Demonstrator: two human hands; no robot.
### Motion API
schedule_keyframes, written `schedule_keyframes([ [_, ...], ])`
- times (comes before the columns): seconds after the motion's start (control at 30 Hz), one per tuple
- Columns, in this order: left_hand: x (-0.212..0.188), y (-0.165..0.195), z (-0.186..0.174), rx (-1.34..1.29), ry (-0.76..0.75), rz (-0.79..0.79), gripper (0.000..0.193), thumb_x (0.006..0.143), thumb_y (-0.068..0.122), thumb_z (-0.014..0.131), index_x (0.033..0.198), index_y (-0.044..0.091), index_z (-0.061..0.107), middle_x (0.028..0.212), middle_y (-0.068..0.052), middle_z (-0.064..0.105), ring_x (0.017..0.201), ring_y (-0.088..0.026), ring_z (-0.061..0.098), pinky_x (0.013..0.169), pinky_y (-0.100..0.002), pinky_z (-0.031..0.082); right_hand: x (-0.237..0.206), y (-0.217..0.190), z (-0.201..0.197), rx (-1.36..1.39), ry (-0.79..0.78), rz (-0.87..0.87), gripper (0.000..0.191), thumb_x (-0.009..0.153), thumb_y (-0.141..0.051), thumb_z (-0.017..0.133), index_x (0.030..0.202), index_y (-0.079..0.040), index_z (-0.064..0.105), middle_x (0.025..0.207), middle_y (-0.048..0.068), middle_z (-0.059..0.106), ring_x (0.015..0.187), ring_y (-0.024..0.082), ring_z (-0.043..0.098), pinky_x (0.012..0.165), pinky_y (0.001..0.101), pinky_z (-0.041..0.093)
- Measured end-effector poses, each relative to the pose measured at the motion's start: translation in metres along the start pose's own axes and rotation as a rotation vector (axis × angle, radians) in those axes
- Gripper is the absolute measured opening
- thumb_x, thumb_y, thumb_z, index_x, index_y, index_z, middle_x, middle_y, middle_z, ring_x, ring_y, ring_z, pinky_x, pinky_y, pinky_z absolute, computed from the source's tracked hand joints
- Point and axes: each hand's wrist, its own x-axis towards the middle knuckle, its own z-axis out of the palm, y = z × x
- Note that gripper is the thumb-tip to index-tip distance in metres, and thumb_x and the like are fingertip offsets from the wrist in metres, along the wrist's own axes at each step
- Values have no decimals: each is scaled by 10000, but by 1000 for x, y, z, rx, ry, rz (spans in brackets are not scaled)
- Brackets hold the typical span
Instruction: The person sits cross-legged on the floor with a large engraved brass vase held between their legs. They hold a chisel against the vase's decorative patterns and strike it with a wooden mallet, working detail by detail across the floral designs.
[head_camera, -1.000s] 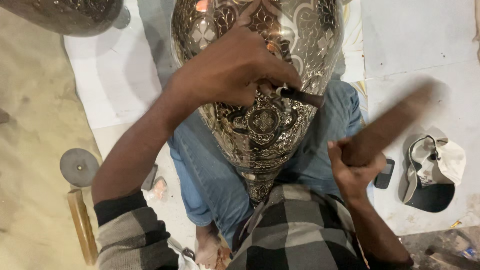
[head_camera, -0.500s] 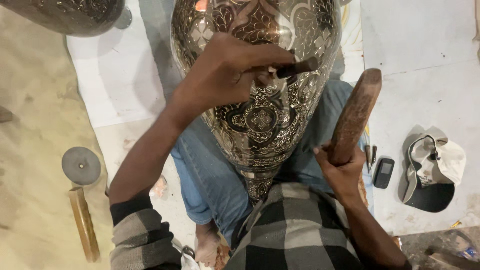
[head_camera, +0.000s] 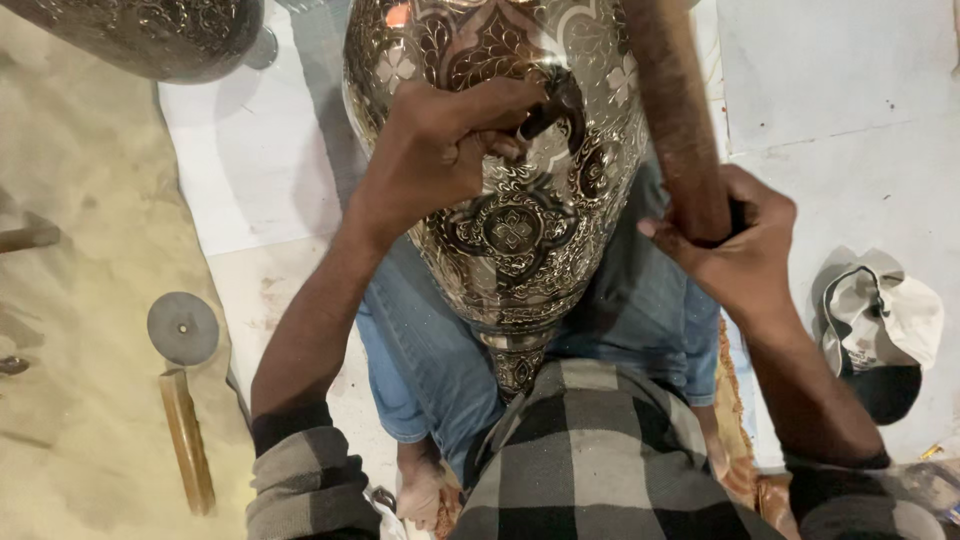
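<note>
— Where's the chisel, can you see it from there?

— Barely. The left hand (head_camera: 450, 150) is closed tight around it, so only a dark tip of the small chisel (head_camera: 535, 118) pokes out past the fingers, pressed against the engraved metal vase (head_camera: 520, 230). It points to the person's right, roughly across the vase's width.

— And the mallet?

— The right hand (head_camera: 735, 240) is clamped on the lower end of the wooden mallet (head_camera: 672, 110). Its long axis runs nearly straight up and away from the person, leaning a little left at the top, and its head is out of sight past the top edge. It hangs just to the right of the chisel tip, so the right hand is the striking side and the left is the one actually on the vase.

— How does the vase lie?

— Across the person's lap on blue jeans (head_camera: 420, 350), narrow neck toward the checked shirt (head_camera: 600, 450), wide belly away. It's shiny silver with dark floral medallions and scrollwork.

— Anything else about?

— A round metal disc (head_camera: 183, 327) and a wooden-handled tool (head_camera: 187, 440) on the left, a cap (head_camera: 880, 330) on the right.
</note>
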Motion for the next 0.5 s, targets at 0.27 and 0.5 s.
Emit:
schedule_keyframes([
  [0.27, -1, -1, 8, 71, 17, -28, 489, 880, -224, 522, 1244, 41, 712, 1082, -116, 788, 905, -190, 824, 792, -278, 704, 42, -51, -36, -339, -65, -178, 187, 836, 34, 766, 958, 66, 628, 795, 108, 638, 689, 183, 594, 634, 340, 484],
  [0.5, 3, 9, 8, 77, 35, -53, 499, 857, -220, 589, 1276, 27, 701, 1134, -136, 777, 911, -189, 813, 711, -268, 681, 51, -57, -26, -348, -50, -273, 157, 880, -16, 770, 948, 40, 640, 752, 140, 651, 696, 172, 651, 633, 319, 499],
])
